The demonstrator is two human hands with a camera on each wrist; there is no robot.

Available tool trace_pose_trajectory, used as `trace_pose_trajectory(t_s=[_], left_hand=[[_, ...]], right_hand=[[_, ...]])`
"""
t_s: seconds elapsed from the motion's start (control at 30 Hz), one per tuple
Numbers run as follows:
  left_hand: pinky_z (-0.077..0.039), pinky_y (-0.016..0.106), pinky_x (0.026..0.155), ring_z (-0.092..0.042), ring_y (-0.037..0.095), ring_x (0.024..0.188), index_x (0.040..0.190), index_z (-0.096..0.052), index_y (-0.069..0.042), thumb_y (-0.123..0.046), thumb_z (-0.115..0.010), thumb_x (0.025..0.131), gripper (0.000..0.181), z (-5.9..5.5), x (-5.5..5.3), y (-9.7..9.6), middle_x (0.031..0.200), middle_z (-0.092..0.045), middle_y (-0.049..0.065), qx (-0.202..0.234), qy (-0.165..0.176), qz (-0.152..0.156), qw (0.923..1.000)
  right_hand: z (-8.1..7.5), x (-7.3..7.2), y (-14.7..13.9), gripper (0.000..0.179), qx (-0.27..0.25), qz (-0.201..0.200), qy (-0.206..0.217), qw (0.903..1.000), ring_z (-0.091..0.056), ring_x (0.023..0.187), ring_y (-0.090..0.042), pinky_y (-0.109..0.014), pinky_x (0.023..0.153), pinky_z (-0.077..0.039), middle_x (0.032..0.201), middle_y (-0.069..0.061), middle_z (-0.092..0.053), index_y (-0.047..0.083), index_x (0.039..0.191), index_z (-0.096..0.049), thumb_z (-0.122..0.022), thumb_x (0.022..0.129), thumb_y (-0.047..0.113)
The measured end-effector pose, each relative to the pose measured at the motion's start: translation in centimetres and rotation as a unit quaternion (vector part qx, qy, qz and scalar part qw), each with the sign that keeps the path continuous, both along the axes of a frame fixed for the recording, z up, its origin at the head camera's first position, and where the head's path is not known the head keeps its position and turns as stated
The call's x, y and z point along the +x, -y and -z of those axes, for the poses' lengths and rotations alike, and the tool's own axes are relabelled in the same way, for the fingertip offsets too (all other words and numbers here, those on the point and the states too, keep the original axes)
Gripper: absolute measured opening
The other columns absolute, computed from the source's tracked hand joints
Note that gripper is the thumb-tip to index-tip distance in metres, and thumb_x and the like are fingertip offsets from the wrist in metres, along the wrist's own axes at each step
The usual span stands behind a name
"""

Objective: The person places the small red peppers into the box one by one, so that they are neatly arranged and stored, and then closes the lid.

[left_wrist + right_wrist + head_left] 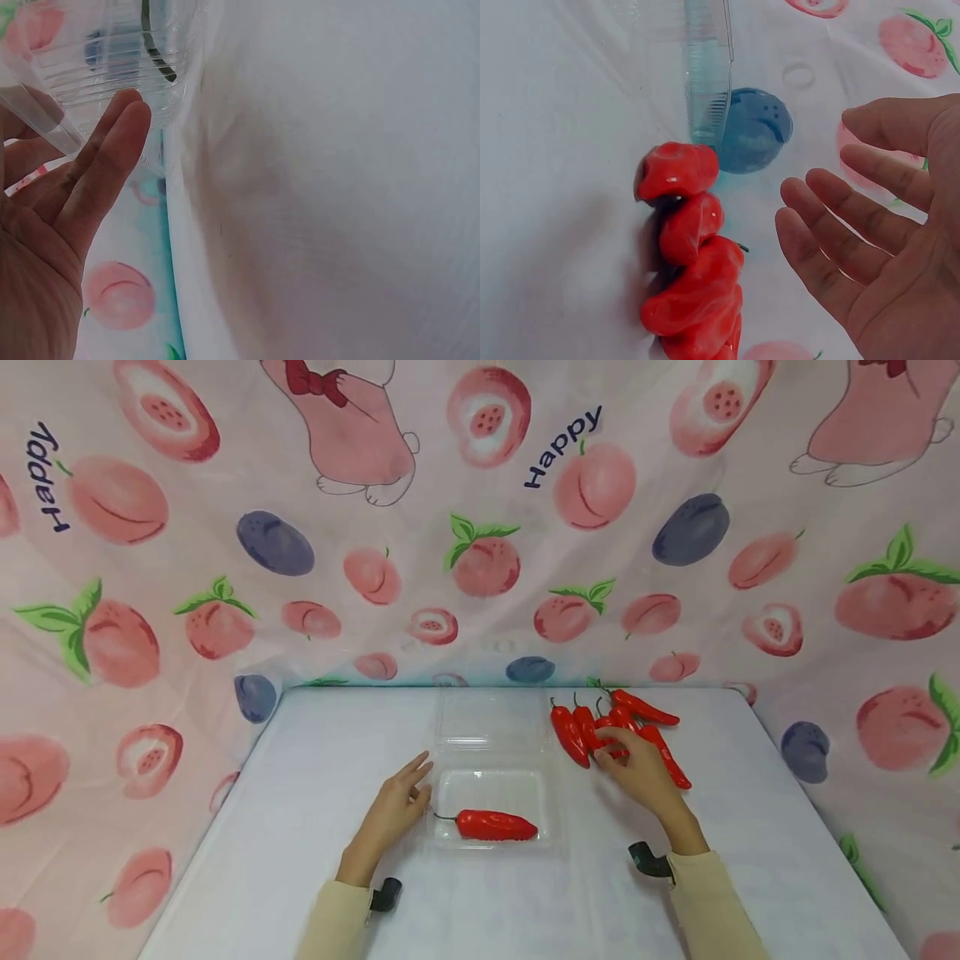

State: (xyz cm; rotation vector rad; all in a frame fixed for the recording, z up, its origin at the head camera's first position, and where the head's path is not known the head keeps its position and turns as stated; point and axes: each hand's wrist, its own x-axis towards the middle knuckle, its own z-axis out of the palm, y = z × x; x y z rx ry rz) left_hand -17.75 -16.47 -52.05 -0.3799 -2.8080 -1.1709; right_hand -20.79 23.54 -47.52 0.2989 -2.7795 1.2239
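A clear plastic clamshell box (551,802) lies with its lid folded back, and one red chili pepper (497,825) rests in its base, stem to the left. At the box's left side is my left hand (397,802), its fingers reaching to the wall; in the left wrist view, straight fingers (112,150) overlap the ribbed plastic. My right hand (633,768) hovers over a pile of red peppers (570,735) right of the box. In the right wrist view the right hand (877,240) has spread fingers with nothing between them, and the peppers (697,292) lie apart from it.
The open lid (491,720) stretches toward the back of the white table (247,827). Behind the table hangs a pink cloth (420,560) printed with peaches and plums. Small black wrist cameras are strapped near both beige sleeves (708,902).
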Motion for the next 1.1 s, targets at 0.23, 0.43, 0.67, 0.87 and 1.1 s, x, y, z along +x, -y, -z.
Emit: trace_pose_trajectory(t_s=[0.23, 0.43, 0.67, 0.87, 1.1], left_hand=[[-0.050, 0.017, 0.057, -0.059, 0.001, 0.066, 0.138, -0.055, -0.001, -0.008, -0.060, 0.094, 0.045, 0.3, -0.5, -0.3, 0.154, -0.044, 0.007, 0.005, 0.015, -0.001, 0.9999], [-0.050, 0.018, 0.059, -0.059, 0.004, 0.069, 0.138, -0.055, -0.002, -0.009, -0.060, 0.094, 0.045, 0.2, -0.8, -0.4, 0.154, -0.045, 0.006, -0.003, 0.010, 0.000, 0.9999], [-0.050, 0.019, 0.058, -0.059, 0.004, 0.069, 0.137, -0.056, -0.002, -0.008, -0.061, 0.093, 0.045, -0.1, -1.0, -0.2, 0.153, -0.046, 0.007, -0.001, 0.003, -0.014, 0.9999], [-0.050, 0.019, 0.057, -0.060, 0.003, 0.067, 0.137, -0.056, 0.001, -0.006, -0.061, 0.092, 0.045, 0.1, -0.7, -0.2, 0.153, -0.046, 0.010, 0.008, 0.002, 0.004, 1.0000], [-0.050, 0.017, 0.058, -0.058, 0.003, 0.068, 0.136, -0.056, -0.001, -0.006, -0.060, 0.092, 0.045, 0.2, -0.6, -0.5, 0.152, -0.046, 0.008, 0.002, 0.002, -0.005, 1.0000]], right_hand=[[-0.3, 0.0, -1.0, 0.043, 0.007, 0.019, -0.007, 0.9998, -0.062, 0.109, -0.034, -0.049, 0.083, -0.058, 0.128, -0.018, -0.062, 0.010, 0.132, -0.057, -0.068, 0.092, 0.017], [-1.3, 0.3, -1.7, 0.039, 0.020, 0.031, -0.006, 0.9993, -0.062, 0.109, -0.038, -0.050, 0.085, -0.057, 0.126, -0.022, -0.062, 0.005, 0.132, -0.057, -0.063, 0.094, 0.015], [-1.0, -0.4, -2.4, 0.041, 0.020, 0.043, -0.018, 0.9987, -0.061, 0.108, -0.038, -0.054, 0.086, -0.055, 0.126, -0.022, -0.062, 0.004, 0.133, -0.056, -0.061, 0.095, 0.016], [0.0, -0.1, -3.2, 0.042, 0.026, 0.057, 0.002, 0.9981, -0.060, 0.109, -0.039, -0.054, 0.085, -0.056, 0.128, -0.022, -0.060, 0.004, 0.135, -0.054, -0.062, 0.095, 0.018], [0.2, -0.1, -4.4, 0.040, 0.039, 0.085, -0.003, 0.9956, -0.058, 0.110, -0.040, -0.056, 0.088, -0.053, 0.126, -0.023, -0.061, 0.004, 0.134, -0.055, -0.059, 0.097, 0.018]])
